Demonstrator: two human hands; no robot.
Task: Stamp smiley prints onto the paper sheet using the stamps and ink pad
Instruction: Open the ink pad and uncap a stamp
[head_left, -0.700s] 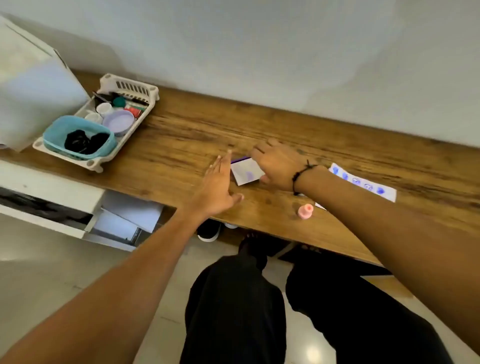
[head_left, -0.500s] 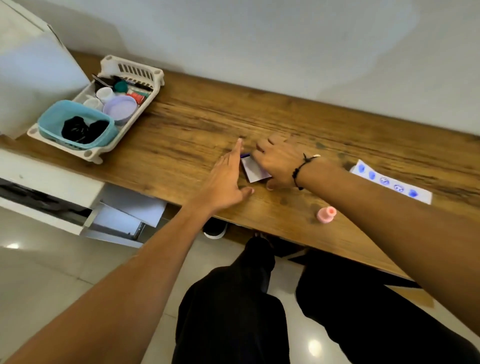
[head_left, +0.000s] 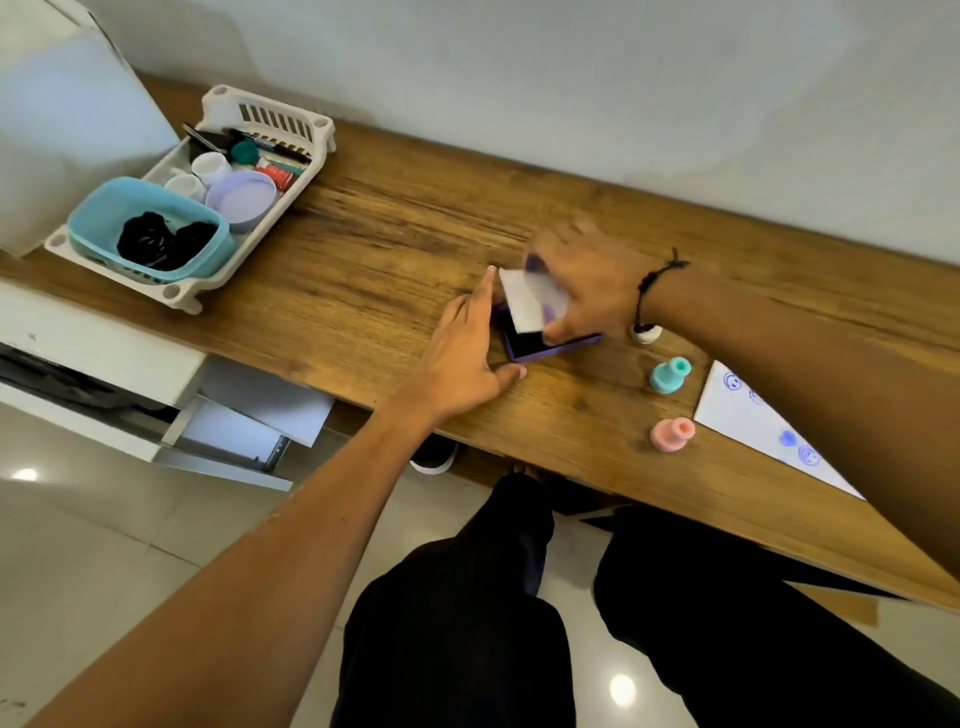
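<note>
1. Tabletop (head_left: 395, 249) of brown wood grain runs from far left to near right along a pale wall.
2. Ink pad (head_left: 524, 345), a purple case with a dark inner face, lies near the middle of the tabletop; its white lid (head_left: 527, 301) is raised and tilted above it.
3. Right hand (head_left: 587, 286), blurred, has its grip closed on the lid from the right, thumb on the near edge; a black cord bracelet (head_left: 649, 291) circles the wrist.
4. Left hand (head_left: 467, 353) rests at the left side of the ink pad, grip wide, fingers straight and pressed along the case's left edge, thumb on the tabletop at the near corner.
5. Teal stamp (head_left: 669, 375) stands upright on the tabletop, right of the ink pad and near of the right wrist.
6. Pink stamp (head_left: 671, 434) stands just near of the teal stamp, close to the tabletop's near edge.
7. Small white object (head_left: 645, 332) with a dark top sits under the right wrist; what it is cannot be told.
8. Paper sheet (head_left: 748, 415) lies right of both stamps, partly hidden by the right forearm, and bears blue smiley prints.
9. White basket (head_left: 291, 122) at the far left holds a turquoise tub (head_left: 98, 218) with black contents, a lilac lid (head_left: 241, 197), small white jars and pens.
</note>
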